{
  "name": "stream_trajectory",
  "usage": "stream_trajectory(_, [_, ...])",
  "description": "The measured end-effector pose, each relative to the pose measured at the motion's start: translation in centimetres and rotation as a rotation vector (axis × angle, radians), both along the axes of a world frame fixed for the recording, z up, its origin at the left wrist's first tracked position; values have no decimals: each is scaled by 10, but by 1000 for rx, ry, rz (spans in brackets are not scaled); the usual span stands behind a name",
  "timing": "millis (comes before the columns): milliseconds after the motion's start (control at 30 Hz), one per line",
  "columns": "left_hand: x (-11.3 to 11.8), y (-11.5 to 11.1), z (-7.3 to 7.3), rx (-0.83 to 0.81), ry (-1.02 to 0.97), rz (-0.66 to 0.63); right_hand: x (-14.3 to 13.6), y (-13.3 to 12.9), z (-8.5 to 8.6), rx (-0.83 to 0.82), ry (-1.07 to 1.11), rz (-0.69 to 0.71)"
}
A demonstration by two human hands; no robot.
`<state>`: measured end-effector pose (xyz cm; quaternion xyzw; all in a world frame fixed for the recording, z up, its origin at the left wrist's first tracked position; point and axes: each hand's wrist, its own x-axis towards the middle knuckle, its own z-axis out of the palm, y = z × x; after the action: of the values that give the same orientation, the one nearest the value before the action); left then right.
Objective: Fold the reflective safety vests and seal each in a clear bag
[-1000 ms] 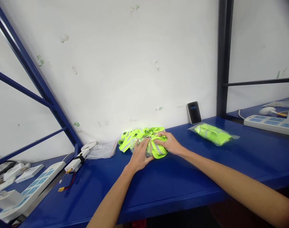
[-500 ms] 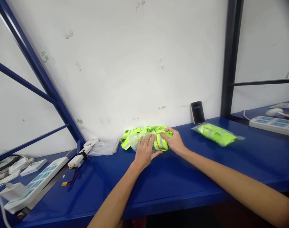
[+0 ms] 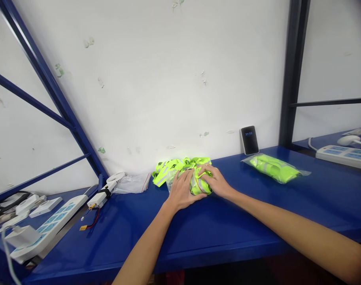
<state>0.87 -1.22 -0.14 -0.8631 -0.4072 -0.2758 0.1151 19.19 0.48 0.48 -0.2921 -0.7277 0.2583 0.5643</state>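
Tabletop point(image 3: 233, 221) is blue, and near the wall point(image 3: 156, 79) on it I've got a neon bundle point(image 3: 201, 186), at least partly in a clear bag point(image 3: 170, 180). My L hand point(image 3: 180, 194) is spread over the bag, fingers on top and thumb at the bundle's near side, holding it; my R hand point(image 3: 218, 183) grips the bundle's R side w/ fingers curled over it. Loose neon straps point(image 3: 162, 175) lie just behind. Another bagged neon pack point(image 3: 273, 168) sits well to the R, a screen device point(image 3: 249, 141) near it; flat plastic bags point(image 3: 131, 184) and a white fan point(image 3: 112, 182) are L.
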Motion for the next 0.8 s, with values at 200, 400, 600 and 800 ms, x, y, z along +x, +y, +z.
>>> stream_trajectory(200, [0,-4,3,0,13,-26,-1,-4,-2,63,-61,-10])
stream_trajectory(400, [-6,-5,10,-50,0,-74,-1,-18,2,193,-133,9])
stream_trajectory(600, [-9,-1,5,-69,-72,-85,-4,-25,1,133,-191,-33])
stream_trajectory(800, [-6,1,0,-45,-131,-93,0,-15,4,-14,-42,33])
